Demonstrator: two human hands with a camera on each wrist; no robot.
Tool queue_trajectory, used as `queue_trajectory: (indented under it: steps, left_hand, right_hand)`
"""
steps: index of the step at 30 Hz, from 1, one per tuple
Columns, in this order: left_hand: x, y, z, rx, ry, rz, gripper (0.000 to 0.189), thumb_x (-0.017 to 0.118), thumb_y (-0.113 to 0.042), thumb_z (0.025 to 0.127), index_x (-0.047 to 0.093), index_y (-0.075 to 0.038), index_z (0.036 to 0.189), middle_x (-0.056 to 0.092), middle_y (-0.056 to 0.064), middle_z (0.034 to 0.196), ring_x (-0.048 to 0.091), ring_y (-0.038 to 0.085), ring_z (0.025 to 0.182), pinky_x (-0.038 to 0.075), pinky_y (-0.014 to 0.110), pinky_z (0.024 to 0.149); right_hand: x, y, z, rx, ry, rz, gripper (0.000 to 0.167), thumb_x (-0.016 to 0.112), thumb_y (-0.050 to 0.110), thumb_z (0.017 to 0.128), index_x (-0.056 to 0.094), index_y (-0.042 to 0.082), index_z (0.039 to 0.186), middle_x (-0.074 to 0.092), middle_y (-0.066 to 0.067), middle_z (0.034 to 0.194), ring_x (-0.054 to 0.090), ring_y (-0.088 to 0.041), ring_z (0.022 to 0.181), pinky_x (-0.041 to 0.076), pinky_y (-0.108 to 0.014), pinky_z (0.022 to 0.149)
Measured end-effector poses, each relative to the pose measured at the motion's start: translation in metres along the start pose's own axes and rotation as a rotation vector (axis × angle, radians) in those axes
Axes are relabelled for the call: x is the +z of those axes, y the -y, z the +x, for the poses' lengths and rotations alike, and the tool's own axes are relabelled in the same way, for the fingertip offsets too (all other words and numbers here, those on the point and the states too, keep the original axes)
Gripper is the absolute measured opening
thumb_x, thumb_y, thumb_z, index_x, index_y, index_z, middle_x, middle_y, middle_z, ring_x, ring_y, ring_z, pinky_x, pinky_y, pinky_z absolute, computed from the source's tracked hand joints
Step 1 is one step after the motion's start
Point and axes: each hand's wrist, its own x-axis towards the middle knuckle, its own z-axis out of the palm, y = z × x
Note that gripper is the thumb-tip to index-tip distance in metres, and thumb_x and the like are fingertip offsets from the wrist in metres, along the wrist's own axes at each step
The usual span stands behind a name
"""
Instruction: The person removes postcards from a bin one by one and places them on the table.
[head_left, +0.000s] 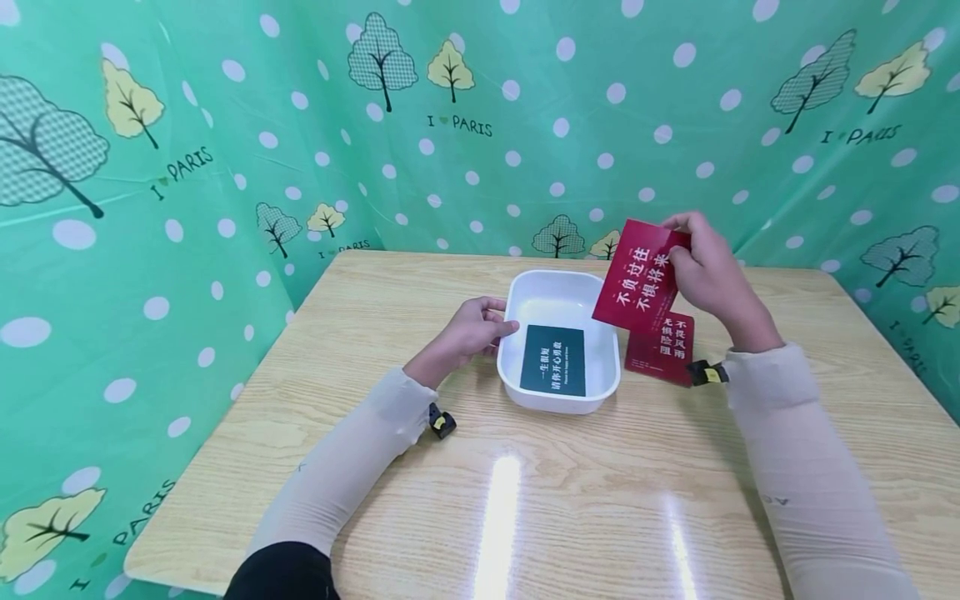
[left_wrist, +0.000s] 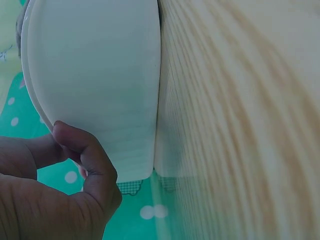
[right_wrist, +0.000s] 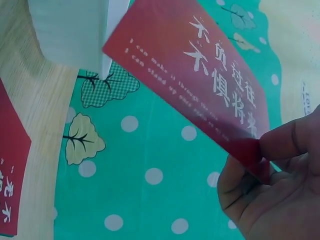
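My right hand [head_left: 707,268] pinches a red card [head_left: 637,279] with white Chinese writing by one end, thumb on the printed face. The card is raised and tilted beside the right rim of a white plastic tub [head_left: 551,404]. In the right wrist view the same card [right_wrist: 200,75] also shows small English lines. At the tub's left side my left hand [head_left: 480,329] grips the rim between thumb and fingers. A dark green card [head_left: 553,360] with white writing lies inside the tub. On the table right of it lies another red card [head_left: 662,354], partly covered by the raised one in the head view.
Everything stands on a light wood-grain table [head_left: 435,517] with bright light reflections near its front. Behind and to the left hangs a green curtain [head_left: 480,150] with white dots and printed trees. A small black device [head_left: 442,422] is at the left wrist.
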Motion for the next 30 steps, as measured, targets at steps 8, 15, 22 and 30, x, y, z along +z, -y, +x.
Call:
queue_trajectory:
  steps: [8, 15, 22, 30]
  left_hand:
    - [0.0, 0.0, 0.0, -0.004, -0.002, 0.001, 0.042, 0.072, -0.01, 0.096, 0.054, -0.006, 0.133, 0.064, 0.012, 0.105, 0.064, 0.024, 0.078, 0.057, 0.031, 0.061]
    - [0.0, 0.0, 0.0, -0.007, -0.001, 0.0, 0.042, 0.072, -0.009, 0.096, 0.054, -0.007, 0.133, 0.064, 0.011, 0.105, 0.064, 0.022, 0.076, 0.057, 0.031, 0.062]
    - [0.0, 0.0, 0.0, -0.006, -0.004, 0.003, 0.041, 0.072, -0.01, 0.097, 0.054, -0.007, 0.133, 0.064, 0.011, 0.105, 0.064, 0.022, 0.077, 0.057, 0.031, 0.062]
    - [0.001, -0.001, 0.0, -0.006, -0.005, 0.002, 0.04, 0.072, -0.01, 0.097, 0.054, -0.007, 0.132, 0.063, 0.012, 0.104, 0.064, 0.021, 0.076, 0.056, 0.03, 0.061]
  right_hand:
    - [-0.009, -0.014, 0.001, 0.083, 0.032, -0.006, 0.038, 0.027, 0.011, 0.107, 0.038, -0.004, 0.141, 0.047, -0.027, 0.135, 0.05, -0.04, 0.113, 0.047, -0.03, 0.076]
    - [-0.015, -0.023, 0.003, 0.132, 0.036, -0.022, 0.04, 0.026, 0.012, 0.106, 0.038, -0.006, 0.14, 0.043, -0.029, 0.143, 0.046, -0.044, 0.121, 0.046, -0.045, 0.085]
    - [-0.016, -0.033, 0.004, 0.18, 0.065, -0.055, 0.038, 0.025, 0.014, 0.106, 0.04, -0.007, 0.134, 0.05, -0.028, 0.124, 0.052, -0.04, 0.104, 0.048, -0.041, 0.074]
    - [-0.017, -0.043, 0.004, 0.239, 0.15, -0.097, 0.04, 0.023, 0.018, 0.107, 0.038, -0.008, 0.134, 0.046, -0.029, 0.124, 0.05, -0.043, 0.106, 0.048, -0.049, 0.079]
